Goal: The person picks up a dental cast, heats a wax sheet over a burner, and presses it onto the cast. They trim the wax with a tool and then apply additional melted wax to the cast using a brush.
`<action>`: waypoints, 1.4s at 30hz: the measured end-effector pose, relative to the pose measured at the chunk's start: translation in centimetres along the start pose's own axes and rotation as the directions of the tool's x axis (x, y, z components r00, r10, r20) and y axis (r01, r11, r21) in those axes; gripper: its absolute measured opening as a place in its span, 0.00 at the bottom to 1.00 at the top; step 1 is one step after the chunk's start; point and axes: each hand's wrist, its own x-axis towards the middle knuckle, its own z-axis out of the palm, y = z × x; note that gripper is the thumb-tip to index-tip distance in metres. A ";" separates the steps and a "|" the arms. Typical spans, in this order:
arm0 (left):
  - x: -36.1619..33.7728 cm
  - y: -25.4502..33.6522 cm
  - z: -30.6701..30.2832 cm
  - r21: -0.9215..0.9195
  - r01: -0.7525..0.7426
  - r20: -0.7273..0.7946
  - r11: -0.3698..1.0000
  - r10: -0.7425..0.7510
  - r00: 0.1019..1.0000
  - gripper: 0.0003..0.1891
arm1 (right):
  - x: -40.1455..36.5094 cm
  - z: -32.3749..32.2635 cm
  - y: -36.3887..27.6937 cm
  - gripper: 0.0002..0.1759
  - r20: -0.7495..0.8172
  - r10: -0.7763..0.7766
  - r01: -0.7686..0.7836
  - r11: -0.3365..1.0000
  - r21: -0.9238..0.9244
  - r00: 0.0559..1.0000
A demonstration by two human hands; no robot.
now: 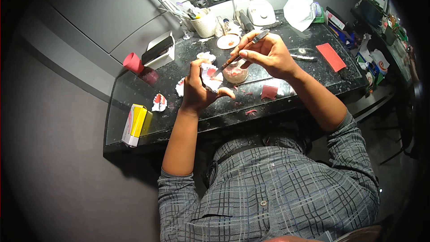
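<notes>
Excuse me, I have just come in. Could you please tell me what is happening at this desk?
A person is working at a black desk. The left hand holds up a white dental cast with red material on it. The right hand holds a thin tool, its tip at the cast; whether it touches is hard to tell. A second cast with red on it lies nearby, and a flat red sheet lies on the other side.

White cast [211, 79]: irregular, rough-edged, red material on its face; held tilted in the left hand [197, 87], above the dark bench [166, 124].
Slim tool [260, 36]: dark shaft, grey flattened upper end; held slanting in the right hand [271, 56], lower end at the cast's red area, contact unclear.
</notes>
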 end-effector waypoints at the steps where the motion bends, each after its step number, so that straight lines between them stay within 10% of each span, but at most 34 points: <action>1: 0.1 0.0 0.0 0.002 -0.032 -0.016 0.999 0.032 0.999 0.57 | 0.0 0.0 0.0 0.12 0.001 0.000 0.000 1.000 0.000 1.000; 35: 0.0 -0.1 0.1 0.039 -0.023 -0.029 0.999 0.024 0.999 0.57 | -0.7 -0.1 -1.3 0.08 0.115 -0.180 0.206 0.936 -0.286 0.977; 42: 0.3 0.1 0.2 0.039 -0.013 -0.050 0.999 0.015 0.999 0.55 | -0.2 -2.6 -1.2 0.06 -0.229 -0.097 0.020 0.948 -0.317 0.969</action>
